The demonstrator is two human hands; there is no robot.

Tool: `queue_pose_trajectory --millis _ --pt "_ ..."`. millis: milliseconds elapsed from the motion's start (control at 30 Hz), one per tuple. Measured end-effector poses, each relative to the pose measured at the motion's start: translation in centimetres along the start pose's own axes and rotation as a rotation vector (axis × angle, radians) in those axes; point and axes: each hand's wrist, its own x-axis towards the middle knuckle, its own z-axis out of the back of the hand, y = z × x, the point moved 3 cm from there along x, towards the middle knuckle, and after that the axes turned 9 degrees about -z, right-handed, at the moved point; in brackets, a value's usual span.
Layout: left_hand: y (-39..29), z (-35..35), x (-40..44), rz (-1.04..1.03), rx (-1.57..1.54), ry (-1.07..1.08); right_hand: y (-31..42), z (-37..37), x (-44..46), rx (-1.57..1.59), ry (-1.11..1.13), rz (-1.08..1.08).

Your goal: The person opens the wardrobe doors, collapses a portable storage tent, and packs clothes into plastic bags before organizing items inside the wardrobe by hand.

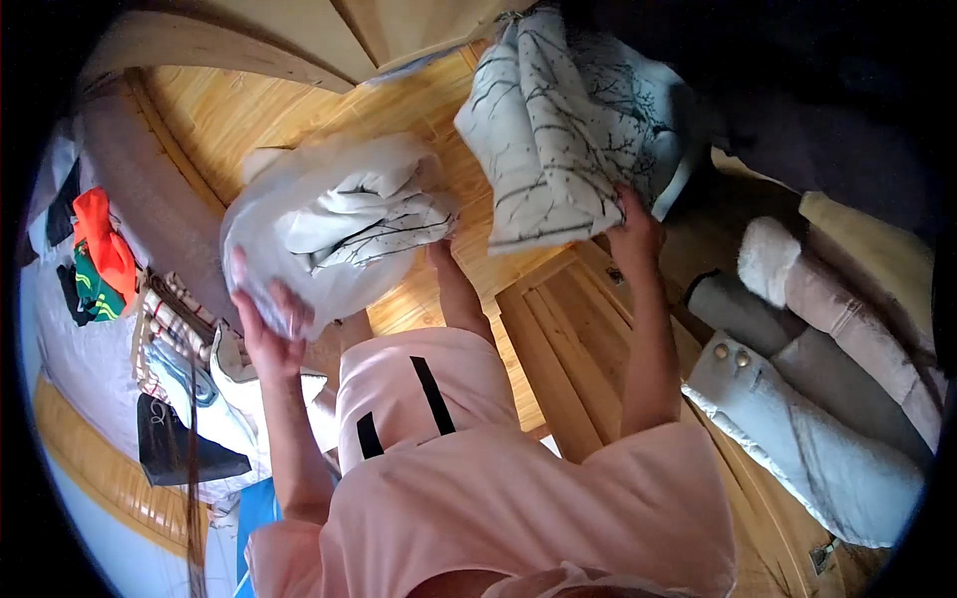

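My left hand point(271, 327) grips the near edge of a clear plastic bag point(257, 234), some of its fingers showing through the film. Inside the bag's mouth lies a bunched white cloth point(344, 214) with dark branch lines. My right hand point(638, 237) is closed on the lower corner of a folded white fabric with a black branch print point(548, 149), lifted to the right of the bag. The back of this fabric runs into shadow near the dark clothes, so its far end is hard to make out.
On the right, coat sleeves, one light blue point(807, 439) and one pink with a fluffy cuff point(847, 299), lie by an open wooden cabinet door point(568, 349). A bed point(164, 189) on the left bears orange clothing point(103, 244), plaid cloth and a black bag point(184, 444).
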Motion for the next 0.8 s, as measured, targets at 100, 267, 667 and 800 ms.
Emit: queue_pose_trajectory --millis 100,267,667,800 --pt "0.8 -1.2 2.8 -0.007 0.042 -0.181 1.2 1.1 -5.0 0.057 0.033 0.048" --pt "-0.7 -0.7 6.3 -0.161 0.030 0.072 6.5 0.1 -12.3 0.124 0.215 0.392" --pt "-2.2 4.8 -16.2 0.218 0.103 -0.049 23.1 -13.0 -13.2 0.349 0.316 0.730" --pt "-2.0 2.6 -14.7 0.205 0.217 -0.084 29.3 -18.6 -16.9 -0.005 0.666 0.821"
